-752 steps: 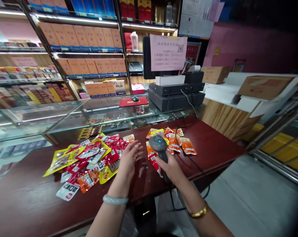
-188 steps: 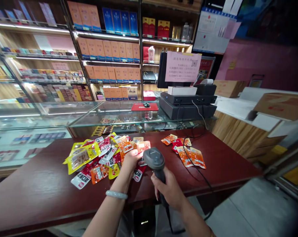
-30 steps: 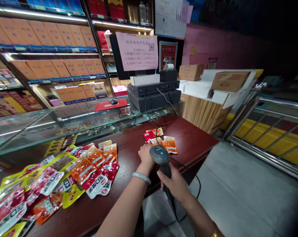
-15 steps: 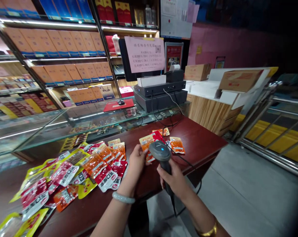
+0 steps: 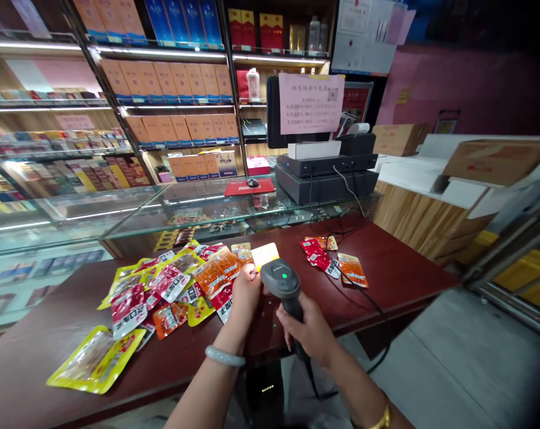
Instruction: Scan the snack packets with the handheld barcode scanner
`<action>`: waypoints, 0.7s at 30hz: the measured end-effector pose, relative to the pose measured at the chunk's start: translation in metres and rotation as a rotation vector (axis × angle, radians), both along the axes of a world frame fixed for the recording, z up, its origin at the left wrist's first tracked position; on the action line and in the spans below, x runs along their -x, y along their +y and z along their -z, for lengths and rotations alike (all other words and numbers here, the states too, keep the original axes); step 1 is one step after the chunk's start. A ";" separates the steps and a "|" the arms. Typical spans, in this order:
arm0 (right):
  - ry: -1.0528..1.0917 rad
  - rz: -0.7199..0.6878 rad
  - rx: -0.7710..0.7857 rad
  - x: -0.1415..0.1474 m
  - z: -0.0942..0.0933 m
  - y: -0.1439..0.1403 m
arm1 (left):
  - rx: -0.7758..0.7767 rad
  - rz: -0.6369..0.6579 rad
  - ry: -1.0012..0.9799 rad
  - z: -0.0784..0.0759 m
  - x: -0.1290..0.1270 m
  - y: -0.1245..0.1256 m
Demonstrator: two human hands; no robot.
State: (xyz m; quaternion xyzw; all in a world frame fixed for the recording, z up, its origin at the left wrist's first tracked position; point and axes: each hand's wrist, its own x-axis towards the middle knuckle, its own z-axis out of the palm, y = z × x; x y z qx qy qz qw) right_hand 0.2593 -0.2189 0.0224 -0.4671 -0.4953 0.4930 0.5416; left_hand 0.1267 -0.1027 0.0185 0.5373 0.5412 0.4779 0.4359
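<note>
A dark red wooden tabletop (image 5: pixel 408 280) stands before a glass display case (image 5: pixel 163 208) and lit shelves of boxes. Glossy flat snack packets (image 5: pixel 163 286) lie heaped at left. The left hand (image 5: pixel 247 289) pinches a pale packet (image 5: pixel 265 255) in its fingers above the tabletop; the right hand (image 5: pixel 308 330) grips a grey barcode scanner (image 5: pixel 281 281), just beside it. Bare wood lies along the near edge.
</note>
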 end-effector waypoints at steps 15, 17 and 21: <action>-0.041 -0.016 0.057 0.001 0.008 -0.002 | -0.099 -0.465 0.638 -0.021 0.131 0.032; -0.047 -0.026 0.057 0.002 0.007 -0.002 | -0.039 -0.512 0.730 -0.031 0.147 0.038; -0.038 -0.015 0.063 0.004 0.008 -0.002 | 0.032 -0.542 0.795 -0.043 0.166 0.043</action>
